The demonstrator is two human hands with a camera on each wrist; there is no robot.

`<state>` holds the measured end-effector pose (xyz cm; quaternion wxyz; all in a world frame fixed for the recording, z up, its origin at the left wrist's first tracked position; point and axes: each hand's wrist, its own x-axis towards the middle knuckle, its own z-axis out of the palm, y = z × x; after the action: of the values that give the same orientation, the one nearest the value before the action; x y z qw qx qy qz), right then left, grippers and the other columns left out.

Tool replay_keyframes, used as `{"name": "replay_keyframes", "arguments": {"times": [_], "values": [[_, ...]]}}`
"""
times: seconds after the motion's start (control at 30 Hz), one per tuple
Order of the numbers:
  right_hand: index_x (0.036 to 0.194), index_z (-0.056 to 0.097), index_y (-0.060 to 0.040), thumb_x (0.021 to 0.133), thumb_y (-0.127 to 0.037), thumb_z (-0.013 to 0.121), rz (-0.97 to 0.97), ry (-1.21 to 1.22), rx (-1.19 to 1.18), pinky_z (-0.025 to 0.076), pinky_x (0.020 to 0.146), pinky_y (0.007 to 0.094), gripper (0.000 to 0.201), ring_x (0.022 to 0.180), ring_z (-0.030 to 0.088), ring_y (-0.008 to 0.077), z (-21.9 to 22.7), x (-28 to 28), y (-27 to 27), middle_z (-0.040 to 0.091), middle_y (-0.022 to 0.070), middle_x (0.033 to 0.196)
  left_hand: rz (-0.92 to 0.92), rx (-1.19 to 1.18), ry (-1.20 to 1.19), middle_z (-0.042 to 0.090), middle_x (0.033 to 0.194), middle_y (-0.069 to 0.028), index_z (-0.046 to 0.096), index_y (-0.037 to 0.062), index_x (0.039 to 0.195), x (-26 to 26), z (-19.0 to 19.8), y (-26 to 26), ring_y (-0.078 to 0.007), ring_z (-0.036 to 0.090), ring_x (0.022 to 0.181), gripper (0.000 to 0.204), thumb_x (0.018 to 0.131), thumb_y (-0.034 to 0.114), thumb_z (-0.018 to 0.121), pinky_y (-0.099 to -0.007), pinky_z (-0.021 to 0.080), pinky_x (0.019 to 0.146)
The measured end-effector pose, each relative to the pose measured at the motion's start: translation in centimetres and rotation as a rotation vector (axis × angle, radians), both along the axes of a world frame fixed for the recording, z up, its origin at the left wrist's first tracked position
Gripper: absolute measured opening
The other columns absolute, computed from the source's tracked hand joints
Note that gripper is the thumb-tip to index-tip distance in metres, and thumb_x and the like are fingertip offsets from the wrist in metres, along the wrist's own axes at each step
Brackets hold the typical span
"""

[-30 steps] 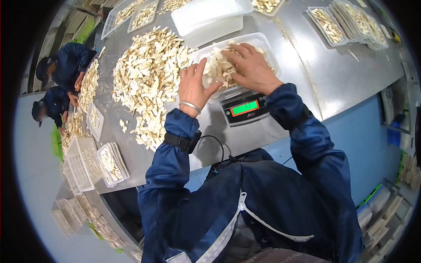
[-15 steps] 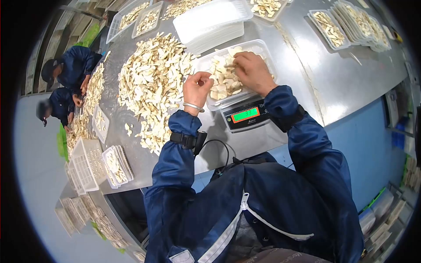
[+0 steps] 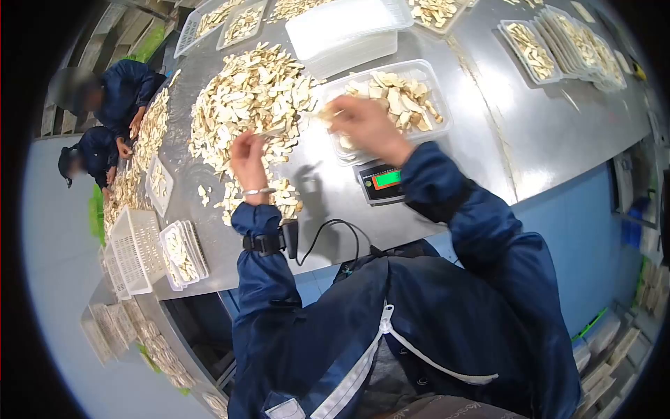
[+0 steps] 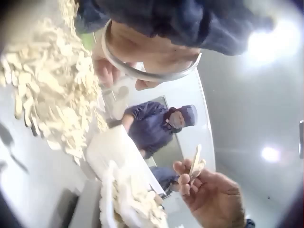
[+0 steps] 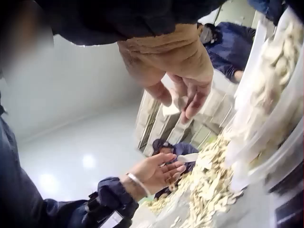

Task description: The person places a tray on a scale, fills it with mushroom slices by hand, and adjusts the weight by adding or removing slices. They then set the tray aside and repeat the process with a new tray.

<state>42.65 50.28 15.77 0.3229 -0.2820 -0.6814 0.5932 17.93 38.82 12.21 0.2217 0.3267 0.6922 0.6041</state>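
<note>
My left hand point(image 3: 248, 164), with a metal bangle at its wrist, is over the near edge of a large heap of pale slices point(image 3: 241, 101) that look like dried mushroom. At its fingertips it holds a slice point(image 5: 188, 157). My right hand point(image 3: 366, 126) hovers by the left side of a clear plastic tub point(image 3: 444, 115) and pinches a few mushroom slices point(image 4: 196, 164) between thumb and fingers. More slices point(image 3: 398, 98) fill the tub, which sits on a digital scale point(image 3: 380, 183) with a lit green display, partly covered by the right forearm.
Behind the tub stands a stack of white plastic trays point(image 3: 345, 42). Filled trays point(image 3: 534, 52) lean in a row at the far right. On the left are a perforated basket point(image 3: 136, 244), more filled trays point(image 3: 183, 255) and two people point(image 3: 125, 91) at the table. A cable point(image 3: 342, 223) hangs from the left wrist.
Both hands were over the tub. The left has moved left to the heap; the right has lifted and shifted left with slices in its fingers, uncovering the tub's contents.
</note>
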Motion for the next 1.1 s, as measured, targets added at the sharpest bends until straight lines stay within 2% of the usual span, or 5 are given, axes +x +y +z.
{"name": "replay_keyframes", "arguments": {"times": [0.2,0.37,0.53,0.8,1.1], "values": [[0.124,0.053,-0.0049,0.081,-0.01,0.063,0.107,0.003,0.462,0.05,0.084,0.0347,0.044,0.109,0.057,0.0245,1.6,-1.3,-4.3,0.057,0.0149,0.121,0.134,-0.017,0.207,0.059,0.112,-0.012,0.057,-0.0025,0.115,-1.0,-1.3,-4.6,-0.0182,0.056,0.102,0.028,0.089,0.005,0.058,-0.03,0.046,0.087],[0.098,0.067,-0.0018,0.086,-0.003,0.057,-0.351,-0.119,0.318,0.049,0.072,0.024,0.015,0.078,0.061,0.0112,-0.8,7.3,2.6,0.066,0.0056,0.09,-0.042,-0.084,0.173,0.067,0.093,-0.0035,0.066,0.0008,0.101,4.7,-0.2,-3.2,-0.0119,0.06,0.086,0.016,0.088,0.008,0.061,-0.0252,0.046,0.073],[0.091,0.07,-0.0038,0.083,-0.007,0.059,-0.534,-0.377,0.404,0.048,0.063,0.0288,0.013,0.065,0.06,0.0164,0.5,13.9,4.1,0.065,0.0092,0.079,-0.178,-0.116,0.272,0.067,0.097,-0.0059,0.068,0.0041,0.101,6.8,-0.9,-1.0,-0.0171,0.061,0.09,0.018,0.084,0.009,0.062,-0.03,0.046,0.077],[0.114,0.064,-0.0113,0.08,-0.012,0.062,-0.376,-0.381,0.626,0.05,0.081,0.0367,0.034,0.096,0.061,0.0279,-1.2,13.2,4.7,0.061,0.0135,0.11,-0.469,-0.072,0.966,0.065,0.107,-0.0072,0.065,0.0088,0.105,7.9,0.8,3.9,-0.0296,0.054,0.104,0.032,0.073,0.005,0.066,-0.0413,0.043,0.088],[0.121,0.06,-0.0108,0.078,-0.015,0.058,-0.098,-0.631,0.812,0.045,0.093,0.0423,0.043,0.11,0.052,0.0328,-2.4,6.1,5.9,0.058,0.0149,0.116,-0.542,-0.122,1.347,0.061,0.09,-0.0034,0.064,0.0117,0.09,9.1,1.0,6.4,-0.024,0.053,0.099,0.021,0.071,0.005,0.061,-0.0392,0.039,0.079]]}}
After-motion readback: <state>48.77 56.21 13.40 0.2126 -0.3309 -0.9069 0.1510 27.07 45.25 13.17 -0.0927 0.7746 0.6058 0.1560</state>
